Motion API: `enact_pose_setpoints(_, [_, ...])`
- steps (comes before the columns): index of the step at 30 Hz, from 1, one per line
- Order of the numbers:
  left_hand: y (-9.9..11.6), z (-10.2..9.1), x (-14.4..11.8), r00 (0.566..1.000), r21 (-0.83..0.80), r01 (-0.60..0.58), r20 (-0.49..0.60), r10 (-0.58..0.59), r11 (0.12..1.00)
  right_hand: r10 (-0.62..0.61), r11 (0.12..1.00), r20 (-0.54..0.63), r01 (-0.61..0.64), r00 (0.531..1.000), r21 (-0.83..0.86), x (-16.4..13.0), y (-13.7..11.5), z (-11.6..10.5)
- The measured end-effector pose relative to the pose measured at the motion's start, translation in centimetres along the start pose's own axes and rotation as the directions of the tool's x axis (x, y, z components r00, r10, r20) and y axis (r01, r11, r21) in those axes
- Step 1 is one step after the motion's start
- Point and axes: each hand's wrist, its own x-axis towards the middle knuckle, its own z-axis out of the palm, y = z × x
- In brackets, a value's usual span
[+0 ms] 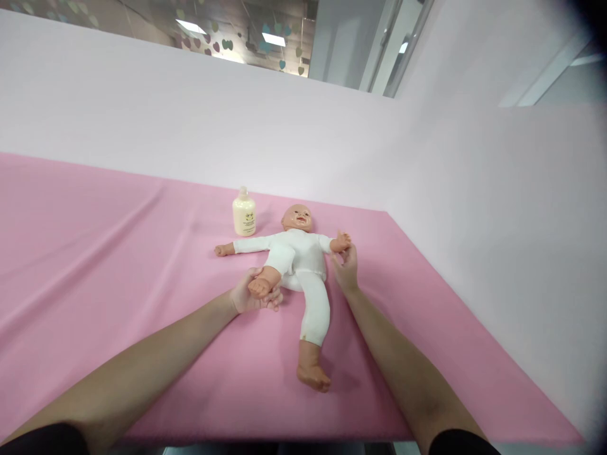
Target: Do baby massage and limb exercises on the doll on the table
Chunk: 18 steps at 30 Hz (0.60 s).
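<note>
A baby doll (308, 254) with a white cloth body lies on its back on a pink cloth, its head toward the wall. My left hand (251, 294) is closed around the doll's lower leg on the left, which is bent and raised near the foot. On the other side, my right hand (347, 265) grips the doll's arm near its hand, the fingers partly hidden behind it. The doll's other leg stretches toward me, and its other arm lies out to the left, touched by neither hand.
A pale yellow bottle (245, 216) with a label stands left of the doll's head. The pink cloth (118, 253) has long folds at the left. White walls (237, 120) rise behind and to the right, with a window (265, 38) above.
</note>
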Motion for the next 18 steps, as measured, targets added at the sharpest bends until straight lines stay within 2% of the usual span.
enact_pose_setpoints(2, [-0.1, 0.1, 0.1, 0.998, 0.001, -0.023, -0.058, 0.023, 1.0, -0.119, 0.981, 0.15, 0.14, 0.981, -0.137, -0.5, -0.2, 0.1])
enact_pose_setpoints(6, [-0.6, -0.4, 0.3, 0.994, -0.028, -0.052, -0.101, 0.049, 0.998, -0.317, 0.856, 0.381, 0.435, 0.868, -0.28, -0.8, -0.7, 0.1])
enact_pose_setpoints(8, [-0.8, -0.7, 0.4, 0.993, -0.043, -0.046, -0.113, 0.041, 0.998, -0.338, 0.815, 0.44, 0.493, 0.832, -0.305, -0.7, -0.9, 0.2])
enact_pose_setpoints(10, [-0.9, -0.9, 0.5, 0.992, -0.053, -0.031, -0.127, 0.024, 0.998, -0.337, 0.795, 0.467, 0.513, 0.818, -0.323, -0.6, -1.1, 0.2])
enact_pose_setpoints(14, [-1.0, -1.2, 0.4, 0.995, -0.051, 0.012, -0.097, -0.016, 0.999, -0.338, 0.808, 0.467, 0.506, 0.817, -0.301, -0.6, -1.0, 0.2])
enact_pose_setpoints(16, [-0.9, -1.3, 0.0, 0.998, -0.024, 0.067, -0.012, -0.067, 0.997, -0.308, 0.85, 0.415, 0.443, 0.856, -0.284, -0.7, -0.9, 0.2])
enact_pose_setpoints(18, [-0.9, -1.5, -0.6, 0.978, 0.062, 0.177, 0.099, -0.182, 0.982, -0.222, 0.917, 0.316, 0.308, 0.922, -0.255, -0.7, -0.6, 0.3])
